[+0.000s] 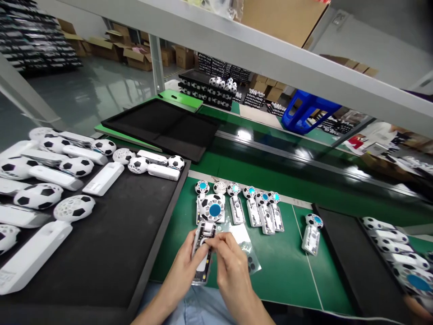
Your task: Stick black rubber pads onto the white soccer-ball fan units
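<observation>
My left hand (pixel 186 267) is wrapped round the open handle of a handheld fan (pixel 210 215) with a football-patterned head and a blue centre. My right hand (pixel 230 264) pinches at the handle's upper inside, fingers pressed together on a small part I cannot make out. Beyond the hands, a row of several similar open fans (pixel 252 205) lies on the green mat (pixel 280 266). A clear plastic bag with small dark parts (pixel 249 257) lies just right of my right hand.
A black tray (pixel 111 234) at left carries several finished white fans with football heads. Another black tray (pixel 358 266) at right holds more fans. One fan (pixel 311 234) lies alone near it. A conveyor and a further black tray (pixel 162 124) run behind. A white shelf beam crosses overhead.
</observation>
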